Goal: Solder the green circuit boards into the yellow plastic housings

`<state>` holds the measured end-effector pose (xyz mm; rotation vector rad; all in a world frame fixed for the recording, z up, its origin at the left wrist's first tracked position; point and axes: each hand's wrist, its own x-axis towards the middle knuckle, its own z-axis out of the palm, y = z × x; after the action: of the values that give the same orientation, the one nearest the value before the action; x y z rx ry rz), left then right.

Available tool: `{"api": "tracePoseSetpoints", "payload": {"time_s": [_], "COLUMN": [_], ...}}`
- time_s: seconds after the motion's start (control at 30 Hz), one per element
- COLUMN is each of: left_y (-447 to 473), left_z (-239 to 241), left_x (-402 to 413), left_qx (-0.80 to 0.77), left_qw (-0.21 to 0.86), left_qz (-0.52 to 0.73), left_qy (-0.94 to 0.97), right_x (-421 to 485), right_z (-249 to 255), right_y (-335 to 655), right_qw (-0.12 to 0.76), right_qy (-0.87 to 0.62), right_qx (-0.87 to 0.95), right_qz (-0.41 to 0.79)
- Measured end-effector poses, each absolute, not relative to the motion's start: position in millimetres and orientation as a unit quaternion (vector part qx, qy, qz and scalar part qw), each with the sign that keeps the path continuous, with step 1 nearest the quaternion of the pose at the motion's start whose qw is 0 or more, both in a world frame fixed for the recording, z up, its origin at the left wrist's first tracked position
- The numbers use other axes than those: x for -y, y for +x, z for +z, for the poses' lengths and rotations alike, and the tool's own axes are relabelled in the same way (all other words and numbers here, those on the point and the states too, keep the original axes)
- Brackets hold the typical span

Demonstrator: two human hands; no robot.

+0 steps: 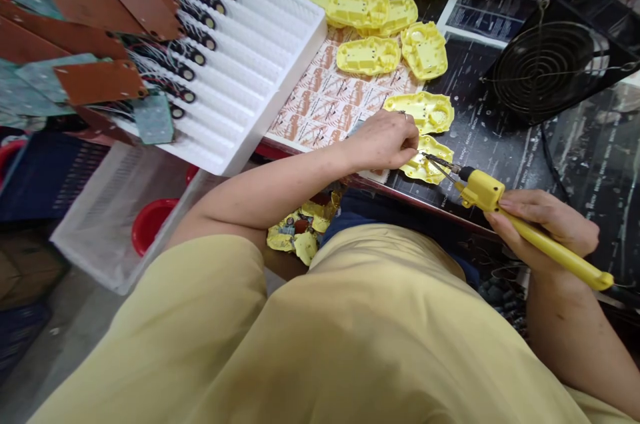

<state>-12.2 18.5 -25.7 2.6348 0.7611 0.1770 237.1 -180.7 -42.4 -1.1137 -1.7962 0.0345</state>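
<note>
Now — right hand (550,214) grips soldering iron (483,191) | left hand (387,139) — at yellow shell (421,171)

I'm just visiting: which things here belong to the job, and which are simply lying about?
Part of the job:
yellow soldering gun, held
nearest yellow shell, at the gun's tip
other yellow shells, probably waiting
brown boards, likely parts
white foam tray

Seemingly just there:
black fan
red tub
translucent crate
</note>
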Motion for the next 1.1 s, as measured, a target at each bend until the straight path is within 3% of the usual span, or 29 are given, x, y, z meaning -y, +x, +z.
{"api": "tracePoseSetpoints", "payload": {"time_s": [0.63, 0.77, 1.0, 1.1], "left_y": [-24, -27, -24, -22], "left_z": [-24, -27, -26, -26], "left_x": [-22, -21, -15, -13], "left_qx": [-0.269, -0.284, -0.27, -0.27], "left_qw": [0.279, 0.286, 0.241, 0.233], "left_qz": [0.113, 0.138, 0.071, 0.075], "left_qy": [0.915, 0.905, 0.929, 0.931], "right_x": [192, 191, 200, 194], "right_z": [-54, -48, -42, -36], "right_y": [248, 242, 240, 232], "right_qw": [0.533, 0.559, 0.479, 0.494], "right_qy": [-0.497, -0.461, -0.495, -0.453], "right_qx": [0.681, 0.688, 0.721, 0.741], "right_qz": [-0.078, -0.039, -0.077, -0.046]}}
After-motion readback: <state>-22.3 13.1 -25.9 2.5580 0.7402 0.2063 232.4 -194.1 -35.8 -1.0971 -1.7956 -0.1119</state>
